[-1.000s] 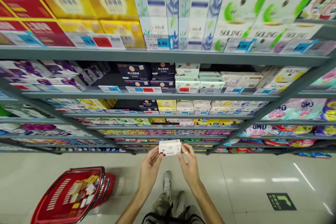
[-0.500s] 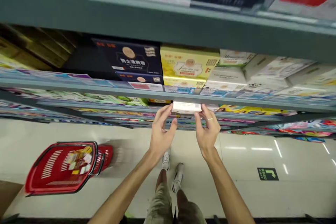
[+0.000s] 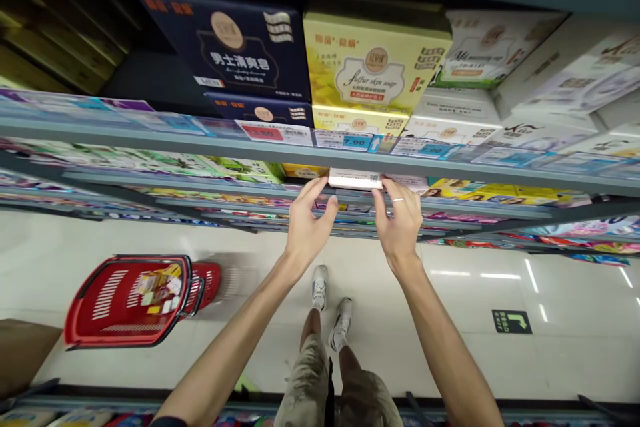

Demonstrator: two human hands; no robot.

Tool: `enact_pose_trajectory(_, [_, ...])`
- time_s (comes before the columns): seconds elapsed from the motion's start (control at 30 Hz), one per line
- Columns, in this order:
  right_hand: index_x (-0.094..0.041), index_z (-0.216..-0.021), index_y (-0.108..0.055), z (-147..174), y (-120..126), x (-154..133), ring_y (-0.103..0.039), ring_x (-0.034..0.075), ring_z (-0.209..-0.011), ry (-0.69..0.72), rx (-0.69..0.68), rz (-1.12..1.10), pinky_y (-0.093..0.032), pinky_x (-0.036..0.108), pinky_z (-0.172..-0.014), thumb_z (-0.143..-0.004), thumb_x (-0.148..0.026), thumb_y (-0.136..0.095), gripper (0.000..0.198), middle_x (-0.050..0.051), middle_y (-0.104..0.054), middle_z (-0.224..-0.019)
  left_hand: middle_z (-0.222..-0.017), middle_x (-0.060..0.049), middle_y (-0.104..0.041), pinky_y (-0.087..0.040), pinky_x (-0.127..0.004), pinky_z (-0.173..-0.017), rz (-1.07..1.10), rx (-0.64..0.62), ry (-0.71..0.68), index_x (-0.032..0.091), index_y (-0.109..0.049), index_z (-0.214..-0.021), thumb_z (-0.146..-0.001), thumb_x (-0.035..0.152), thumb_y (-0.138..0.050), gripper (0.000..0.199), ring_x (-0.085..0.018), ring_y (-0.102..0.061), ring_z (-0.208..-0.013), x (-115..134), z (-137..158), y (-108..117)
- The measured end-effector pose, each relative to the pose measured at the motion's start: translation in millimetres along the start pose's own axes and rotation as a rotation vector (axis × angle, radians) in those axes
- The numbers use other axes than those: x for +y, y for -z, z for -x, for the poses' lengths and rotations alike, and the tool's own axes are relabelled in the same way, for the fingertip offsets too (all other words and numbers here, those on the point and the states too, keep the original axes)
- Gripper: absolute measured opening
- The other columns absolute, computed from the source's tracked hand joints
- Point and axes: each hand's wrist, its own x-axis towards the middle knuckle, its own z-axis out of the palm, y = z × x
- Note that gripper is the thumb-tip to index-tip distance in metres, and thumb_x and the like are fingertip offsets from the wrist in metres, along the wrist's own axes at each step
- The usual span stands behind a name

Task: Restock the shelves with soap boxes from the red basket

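Note:
A flat white soap box sits level at the lower shelf, just under the lip of the shelf above. My left hand grips its left end with the fingertips, the thumb standing off. At the right end, the fingertips of my right hand, which wears a ring, press on the box. Its far part is hidden under the shelf lip. Above stand a dark blue soap box, a yellow sulfur soap box and white soap boxes.
On the floor to the left stands a red shopping basket with several packages inside. A green exit sign is on the tiles at right. Green packs and yellow packs line the lower shelf. Another shelf runs behind my legs.
The white box and both hands have moved a little forward, closer under the shelf lip. My view has shifted, showing more of the upper soap boxes. Both hands keep their hold.

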Motion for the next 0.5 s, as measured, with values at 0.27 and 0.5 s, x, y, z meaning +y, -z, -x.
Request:
enact_pose_trajectory(0.27, [-0.021, -0.116, -0.074, 2, -5, 6, -0.066, 0.024, -0.109, 0.077, -0.019, 0.101, -0.049, 0.039, -0.094, -0.102, -0.021, -0.061, 0.019, 0.011, -0.078, -0.119, -0.127, -0.009, -0.075, -0.05, -0.043, -0.106, -0.208, -0.002, -0.044, 0.017, -0.073, -0.126, -0.092, 0.021, -0.063, 0.036, -0.026, -0.064, -0.114, -11, -5, -5])
enact_pose_trajectory(0.5, [-0.022, -0.118, -0.073, 6, -10, 3, -0.065, 0.025, -0.114, 0.01, -0.072, 0.112, -0.045, 0.041, -0.099, -0.103, -0.025, -0.061, 0.019, 0.01, -0.079, -0.12, -0.11, -0.01, -0.076, -0.054, -0.039, -0.093, -0.257, 0.005, 0.013, 0.013, -0.069, -0.13, -0.088, 0.022, -0.066, 0.043, -0.023, -0.065, -0.09, -13, -5, -11])
